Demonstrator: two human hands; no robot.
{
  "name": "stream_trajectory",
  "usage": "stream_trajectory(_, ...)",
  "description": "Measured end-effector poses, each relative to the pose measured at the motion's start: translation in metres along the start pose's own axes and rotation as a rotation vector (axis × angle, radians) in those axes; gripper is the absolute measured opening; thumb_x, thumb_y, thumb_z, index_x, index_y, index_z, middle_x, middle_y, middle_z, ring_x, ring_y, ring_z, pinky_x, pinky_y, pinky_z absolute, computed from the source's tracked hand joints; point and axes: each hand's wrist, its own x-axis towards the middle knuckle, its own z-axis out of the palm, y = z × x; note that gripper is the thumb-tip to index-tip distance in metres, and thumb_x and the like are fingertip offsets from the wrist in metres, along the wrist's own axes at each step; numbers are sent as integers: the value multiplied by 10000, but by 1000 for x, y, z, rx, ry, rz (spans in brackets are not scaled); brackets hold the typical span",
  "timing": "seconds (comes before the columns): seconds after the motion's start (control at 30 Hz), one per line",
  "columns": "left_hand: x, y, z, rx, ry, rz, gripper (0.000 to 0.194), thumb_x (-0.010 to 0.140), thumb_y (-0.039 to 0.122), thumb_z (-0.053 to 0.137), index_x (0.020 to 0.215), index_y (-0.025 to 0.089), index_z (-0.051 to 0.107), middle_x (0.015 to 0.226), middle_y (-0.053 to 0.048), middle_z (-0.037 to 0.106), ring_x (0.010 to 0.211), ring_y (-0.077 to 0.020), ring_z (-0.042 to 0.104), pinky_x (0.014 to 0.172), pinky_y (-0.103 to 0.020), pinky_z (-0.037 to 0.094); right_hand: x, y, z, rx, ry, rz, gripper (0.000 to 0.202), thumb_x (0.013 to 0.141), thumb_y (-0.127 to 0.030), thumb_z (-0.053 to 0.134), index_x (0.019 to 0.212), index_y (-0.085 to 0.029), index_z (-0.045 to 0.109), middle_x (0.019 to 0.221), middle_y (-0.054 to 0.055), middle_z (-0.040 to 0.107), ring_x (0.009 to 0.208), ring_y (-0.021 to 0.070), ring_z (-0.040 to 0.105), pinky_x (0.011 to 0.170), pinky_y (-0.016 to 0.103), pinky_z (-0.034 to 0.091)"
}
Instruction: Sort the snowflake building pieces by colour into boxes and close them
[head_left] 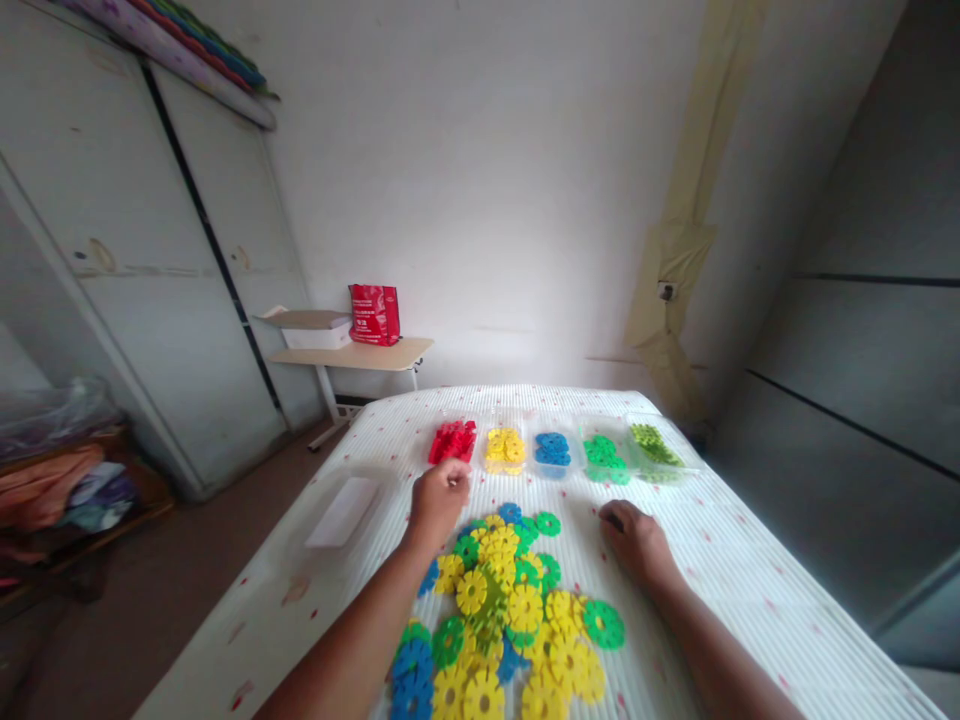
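Note:
My left hand (pixel 441 497) is closed, thumb and fingertips together, just in front of a clear box of red plastic pieces (pixel 452 438). Anything between those fingers is hidden. My right hand (pixel 636 538) rests with curled fingers on the tabletop, right of the pile; its palm side cannot be seen. Between my forearms lies a heap of notched flower-shaped discs, with yellow discs (pixel 524 607), green discs (pixel 604 624), blue discs (pixel 412 675) and some light green pieces (pixel 491 610). Similar boxes hold yellow discs (pixel 505 448), blue discs (pixel 553 448), green discs (pixel 604 455) and light green pieces (pixel 655 443).
A clear tray (pixel 375 530) with a white rectangle (pixel 343 512) in it sits at the left of the cloth-covered table (pixel 720 560). Behind stands a small desk (pixel 405 352) bearing a red bag (pixel 374 314) and a white box (pixel 319 333). Cabinets (pixel 150 300) line the left wall.

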Motion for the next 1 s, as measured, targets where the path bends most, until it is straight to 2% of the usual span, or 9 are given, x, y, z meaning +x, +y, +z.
stream_trajectory(0.1, -35, -24, -22, 118, 37, 29, 87, 711, 181, 546, 743, 179, 627, 748, -5, 643, 764, -168, 586, 764, -295, 458, 3, -9, 1, -9, -18, 30, 227, 743, -234, 413, 809, -203, 628, 829, 42, 653, 732, 169, 595, 672, 257, 424)
stream_trajectory(0.17, -58, -41, -35, 273, 51, 133, 146, 719, 199, 494, 772, 198, 630, 794, -14, 656, 778, -171, 596, 737, -277, 463, 5, -20, 4, 12, -54, 9, 260, 776, -250, 401, 868, -198, 638, 873, 55, 659, 761, 172, 601, 690, 258, 426)
stream_trajectory(0.3, -87, -66, -46, 354, 80, 216, 198, 741, 237, 467, 836, 199, 637, 897, -52, 652, 871, -187, 595, 791, -296, 468, 11, -49, 14, 33, -123, -67, 312, 819, -297, 402, 1021, -186, 612, 980, 71, 632, 823, 160, 603, 716, 234, 424)
stream_trajectory(0.4, -89, -75, -47, 364, 78, 203, 217, 752, 259, 462, 865, 196, 636, 920, -63, 649, 885, -192, 595, 809, -313, 472, 13, -64, 22, -84, -177, -57, 298, 789, -328, 466, 1029, -219, 605, 1004, 60, 604, 759, 150, 602, 632, 227, 407)
stream_trajectory(0.5, -85, -77, -45, 367, 75, 187, 222, 756, 270, 453, 857, 191, 634, 903, -63, 650, 866, -191, 603, 803, -311, 479, 13, -66, 26, -129, -204, -55, 211, 745, -310, 508, 892, -210, 622, 912, 41, 600, 684, 133, 573, 576, 220, 369)
stream_trajectory(0.6, -84, -77, -44, 367, 82, 199, 213, 750, 281, 468, 840, 194, 640, 890, -59, 653, 862, -192, 605, 799, -306, 482, 12, -61, 22, -5, -179, -24, 110, 689, -264, 537, 754, -186, 577, 748, 5, 584, 663, 129, 536, 570, 216, 355)
stream_trajectory(0.73, -88, -76, -41, 393, 48, 262, 195, 762, 252, 465, 844, 202, 635, 927, -64, 642, 909, -188, 587, 838, -299, 463, 9, -49, 6, 288, -178, 141, 59, 657, -237, 520, 652, -189, 486, 560, -47, 498, 542, 106, 477, 503, 214, 344)
stream_trajectory(0.9, -88, -75, -40, 399, 45, 275, 188, 760, 226, 458, 828, 200, 632, 899, -59, 641, 889, -180, 588, 818, -285, 468, -8, -37, -26, 729, -468, 219, 200, 624, -299, 591, 733, -194, 460, 562, -78, 471, 434, 63, 416, 426, 188, 327)
stream_trajectory(1.0, -87, -76, -40, 385, 51, 272, 188, 754, 233, 461, 806, 201, 639, 875, -55, 648, 867, -179, 596, 799, -279, 475, -29, -38, -43, 782, -631, 166, 240, 601, -289, 637, 755, -187, 484, 581, -68, 483, 457, 58, 414, 435, 179, 330)
